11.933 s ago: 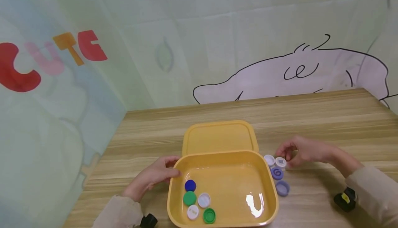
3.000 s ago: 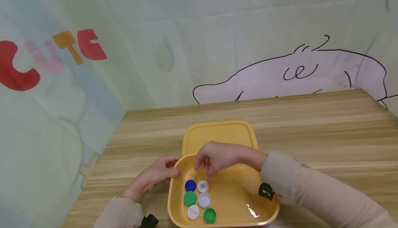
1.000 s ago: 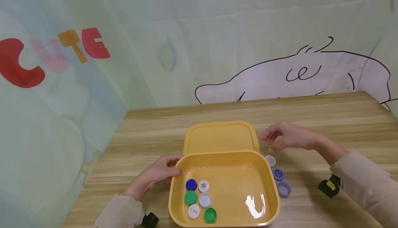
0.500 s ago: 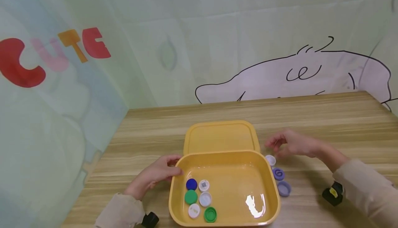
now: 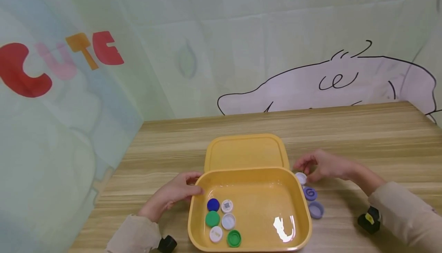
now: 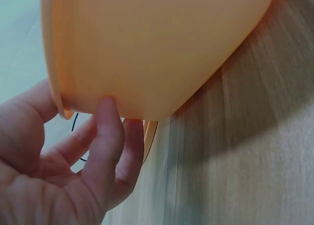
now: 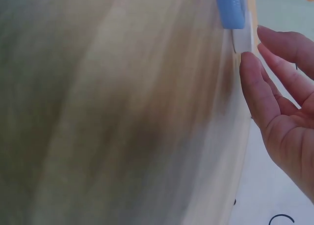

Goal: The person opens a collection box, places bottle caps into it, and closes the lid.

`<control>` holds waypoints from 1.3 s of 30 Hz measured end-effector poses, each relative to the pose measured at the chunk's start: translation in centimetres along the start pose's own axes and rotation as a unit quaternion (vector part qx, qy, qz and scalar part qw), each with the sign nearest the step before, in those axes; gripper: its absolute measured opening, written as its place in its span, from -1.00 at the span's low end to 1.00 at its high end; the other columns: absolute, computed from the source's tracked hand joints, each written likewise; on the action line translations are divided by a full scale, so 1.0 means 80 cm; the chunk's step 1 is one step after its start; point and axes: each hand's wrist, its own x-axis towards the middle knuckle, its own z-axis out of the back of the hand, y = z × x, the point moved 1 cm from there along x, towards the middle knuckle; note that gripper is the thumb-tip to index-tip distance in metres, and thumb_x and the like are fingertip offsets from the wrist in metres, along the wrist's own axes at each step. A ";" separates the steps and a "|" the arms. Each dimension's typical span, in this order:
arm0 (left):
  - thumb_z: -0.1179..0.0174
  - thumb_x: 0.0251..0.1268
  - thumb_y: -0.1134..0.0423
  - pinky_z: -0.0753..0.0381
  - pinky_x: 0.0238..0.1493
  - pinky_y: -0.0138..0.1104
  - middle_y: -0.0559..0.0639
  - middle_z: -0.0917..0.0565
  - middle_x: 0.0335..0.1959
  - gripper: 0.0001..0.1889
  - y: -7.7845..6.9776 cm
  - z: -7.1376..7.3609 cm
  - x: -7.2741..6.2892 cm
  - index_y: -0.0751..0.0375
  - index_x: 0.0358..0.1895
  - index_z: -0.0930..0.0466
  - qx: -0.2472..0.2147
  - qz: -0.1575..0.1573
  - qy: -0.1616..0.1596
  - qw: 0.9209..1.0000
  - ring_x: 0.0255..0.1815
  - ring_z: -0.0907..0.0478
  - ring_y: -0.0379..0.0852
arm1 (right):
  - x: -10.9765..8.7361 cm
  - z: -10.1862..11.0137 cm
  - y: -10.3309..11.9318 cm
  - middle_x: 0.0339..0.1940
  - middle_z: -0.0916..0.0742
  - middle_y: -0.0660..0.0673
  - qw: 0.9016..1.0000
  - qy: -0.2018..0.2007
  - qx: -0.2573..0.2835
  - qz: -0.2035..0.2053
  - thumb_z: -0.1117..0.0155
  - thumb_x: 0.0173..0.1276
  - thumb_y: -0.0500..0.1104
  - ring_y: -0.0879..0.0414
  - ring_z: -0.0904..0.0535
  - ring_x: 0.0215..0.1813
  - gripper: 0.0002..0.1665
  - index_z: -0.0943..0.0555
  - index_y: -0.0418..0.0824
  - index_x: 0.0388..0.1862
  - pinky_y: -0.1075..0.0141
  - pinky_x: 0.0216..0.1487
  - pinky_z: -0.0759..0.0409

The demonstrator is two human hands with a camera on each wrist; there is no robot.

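My left hand [image 5: 177,192] grips the left back corner of a yellow plastic box [image 5: 276,195], thumb over the rim and fingers against the outer wall [image 6: 147,53]. Right of the box, my right hand [image 5: 326,165] has thumb and fingertips around the edge of a white bottle cap [image 5: 301,178]. In the right wrist view those fingertips [image 7: 251,63] are at the white cap [image 7: 242,41]. A purple cap with a swirl [image 5: 310,194] and a pale purple cap [image 5: 315,209] lie in front of it along the box's side.
Inside the box at the left are a blue cap [image 5: 213,205], a green cap [image 5: 212,219], several white caps [image 5: 228,221] and an open-side-up green cap [image 5: 234,238]. A yellow lid [image 5: 246,153] lies behind the box on the wooden table [image 5: 172,142].
The white cap with a printed code went from beside the box into it. Since then my right hand has come back right and lowered to the remaining white cap. My left hand stays put.
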 end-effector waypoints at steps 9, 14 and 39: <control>-0.16 0.05 0.39 -0.65 -0.25 -0.21 0.15 -0.57 -0.07 -0.46 0.002 0.001 0.002 0.47 0.18 -0.37 0.002 0.001 0.000 1.000 -0.23 -0.58 -0.09 | 0.003 -0.005 -0.003 -0.26 -0.65 -0.12 1.000 0.007 -0.013 0.008 -0.40 -0.09 -0.38 0.03 -0.51 -0.22 -0.52 -0.60 -0.31 -0.07 0.35 -0.20 -0.56; -0.16 0.05 0.39 -0.65 -0.25 -0.21 0.15 -0.56 -0.06 -0.46 0.001 0.000 0.001 0.46 0.18 -0.38 0.003 0.004 -0.003 1.000 -0.24 -0.58 -0.09 | 0.005 -0.008 -0.001 -0.28 -0.65 -0.09 1.000 0.010 -0.019 0.003 -0.41 -0.08 -0.37 0.03 -0.49 -0.24 -0.54 -0.62 -0.27 -0.10 0.36 -0.24 -0.55; -0.16 0.07 0.38 -0.65 -0.24 -0.21 0.14 -0.57 -0.06 -0.47 -0.001 0.000 0.001 0.43 0.19 -0.38 0.012 0.012 -0.007 1.000 -0.24 -0.58 -0.09 | 0.005 -0.012 0.003 -0.30 -0.66 -0.08 0.999 0.014 -0.022 0.031 -0.40 -0.06 -0.37 0.07 -0.50 -0.28 -0.59 -0.64 -0.26 -0.13 0.37 -0.26 -0.55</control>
